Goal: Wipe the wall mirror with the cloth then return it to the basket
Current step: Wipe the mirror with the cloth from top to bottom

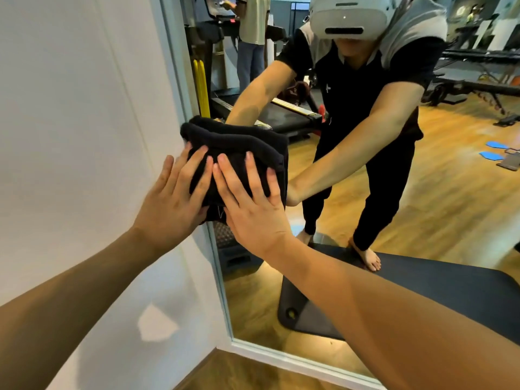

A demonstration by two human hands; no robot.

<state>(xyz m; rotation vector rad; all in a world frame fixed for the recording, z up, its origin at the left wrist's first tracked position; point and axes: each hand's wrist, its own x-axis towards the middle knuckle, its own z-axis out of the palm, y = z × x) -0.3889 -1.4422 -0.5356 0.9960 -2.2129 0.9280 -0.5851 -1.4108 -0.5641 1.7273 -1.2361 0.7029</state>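
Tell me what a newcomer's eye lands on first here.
Both hands, left and right, press a folded black cloth flat against the mirror at its left edge. In the glass, the person's reflection leans in, with a treadmill behind.

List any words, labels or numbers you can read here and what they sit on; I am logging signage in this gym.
None can be read.
Treadmill console reflected in the wall mirror: markings too blurred.
Black shirt: small white chest mark, no legible letters.
Black cloth: no label shows.
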